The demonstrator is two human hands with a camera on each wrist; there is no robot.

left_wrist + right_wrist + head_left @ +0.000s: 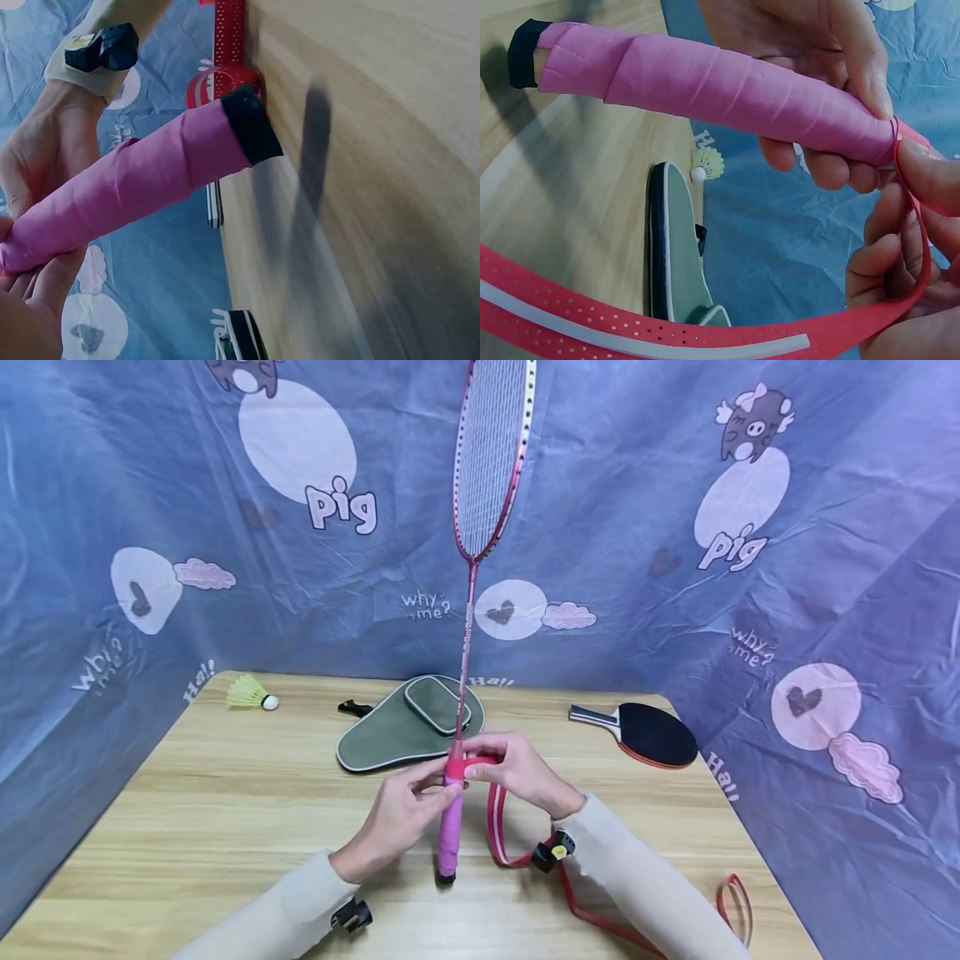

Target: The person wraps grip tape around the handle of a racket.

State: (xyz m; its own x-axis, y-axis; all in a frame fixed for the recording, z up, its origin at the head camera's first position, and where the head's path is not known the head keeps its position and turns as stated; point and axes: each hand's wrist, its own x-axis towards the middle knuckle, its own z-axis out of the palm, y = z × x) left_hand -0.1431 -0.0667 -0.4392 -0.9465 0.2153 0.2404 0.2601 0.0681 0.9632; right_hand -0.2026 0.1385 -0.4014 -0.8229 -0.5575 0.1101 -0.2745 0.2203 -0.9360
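Note:
A badminton racket stands upright, its strung head cut off by the top edge of the head view. Pink-purple wrap covers its handle in overlapping turns, down to a black butt end. My left hand holds the handle near its upper end, thumb and fingers on opposite sides. With thumb and fingers my right hand pinches red grip tape against the top of the handle. This tape is perforated, with a white strip along it, and hangs in a loop toward the table.
The wooden table carries a yellow shuttlecock at back left. A green paddle case lies behind the hands, a black handle protruding beside it. A black table tennis paddle lies right. More tape curls at front right. Blue cloth surrounds the table.

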